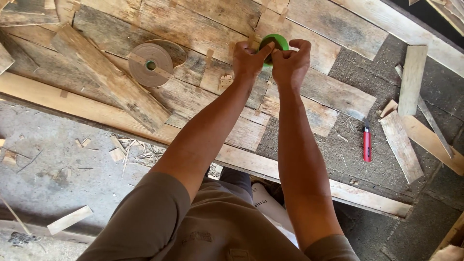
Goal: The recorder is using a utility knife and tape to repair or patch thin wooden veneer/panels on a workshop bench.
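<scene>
Both arms stretch out over the wooden boards (193, 29), and the hands meet right at the far end. The left hand (248, 60) and the right hand (291, 63) are pressed together around a green roll of tape (273, 44), fingers curled shut on it from either side. Only the top arc of the roll and a bit of its dark centre show; the rest is buried behind knuckles and thumbs. Whether a strip is being peeled off is impossible to tell from here, the fingertips cover that spot.

The roll sits just above the boards, near a seam where short pieces of brown tape cross the joints. To the left, well apart from the hands, a big brown roll of paper tape (151, 64) lies flat on the wood, its loose end curling round behind it. A loose plank (111, 79) lies at a slant beside it.

Off to the right, a red utility knife (367, 142) rests on the dark rough mat (348, 154), untouched. Beyond it a few wood offcuts (401, 145) lie scattered, some cut off by the picture's edge.

Down low, grey trouser legs fill the foreground, and a white object between the knees is mostly hidden. The concrete floor (53, 164) on the left carries splinters and scraps.
</scene>
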